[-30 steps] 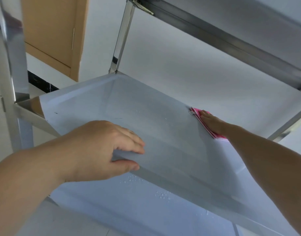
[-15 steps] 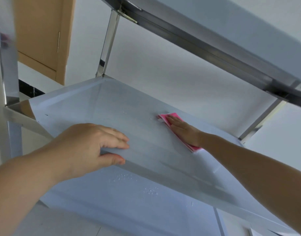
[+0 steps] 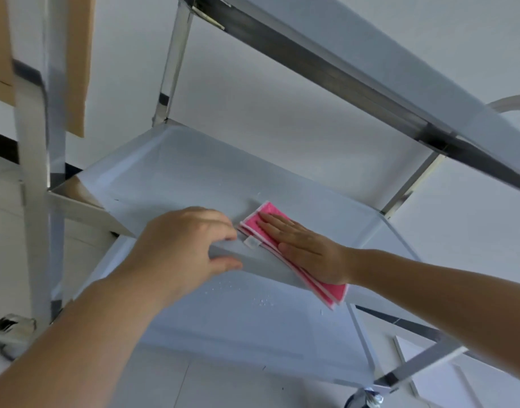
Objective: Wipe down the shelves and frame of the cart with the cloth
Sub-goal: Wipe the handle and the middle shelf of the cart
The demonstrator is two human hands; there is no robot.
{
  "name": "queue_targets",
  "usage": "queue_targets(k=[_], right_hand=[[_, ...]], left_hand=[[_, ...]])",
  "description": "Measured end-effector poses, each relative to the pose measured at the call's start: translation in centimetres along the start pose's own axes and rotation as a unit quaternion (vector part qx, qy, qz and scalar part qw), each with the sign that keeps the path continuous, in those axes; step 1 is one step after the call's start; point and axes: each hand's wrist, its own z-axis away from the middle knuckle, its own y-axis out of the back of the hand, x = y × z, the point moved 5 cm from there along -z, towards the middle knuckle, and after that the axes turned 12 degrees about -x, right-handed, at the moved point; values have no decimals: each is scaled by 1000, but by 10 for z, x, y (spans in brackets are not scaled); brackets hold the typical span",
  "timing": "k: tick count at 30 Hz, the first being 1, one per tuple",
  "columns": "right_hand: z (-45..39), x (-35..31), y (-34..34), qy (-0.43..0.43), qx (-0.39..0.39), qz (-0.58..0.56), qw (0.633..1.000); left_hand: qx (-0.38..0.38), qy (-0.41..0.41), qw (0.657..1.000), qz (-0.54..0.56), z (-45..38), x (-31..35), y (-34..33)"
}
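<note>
Since the earlier frames, the right hand (image 3: 307,248) and its cloth (image 3: 294,254) had slid from the far right of the middle shelf (image 3: 176,172) toward its near edge, ending just beside the left hand (image 3: 188,248). Fingers straight and together, palm down, the right hand pressed the folded pink cloth flat against the shelf, gripping nothing; the forearm reached in from the right. One end of the cloth hung over the shelf's near edge. The left hand held that edge, fingers curled over the top and thumb underneath, its arm entering from the near left. One cloth and two hands were in view. Three shelves of the cart showed: top (image 3: 370,48), middle and bottom (image 3: 252,334), the bottom one dotted with water drops. Four steel posts and two casters were visible.
</note>
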Motion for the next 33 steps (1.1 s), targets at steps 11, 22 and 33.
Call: queue_targets(k=[11,22,33], right_hand=[[-36,42,2,30,59,-1,998],[-114,138,56,-125,22,-66,990],[-170,180,87,-198,64,-83,974]], left_hand=[[-16,-40,999,31,13,-35,15],[-20,13,1000,-1,12,-62,43],[19,60,997,47,33,-81,56]])
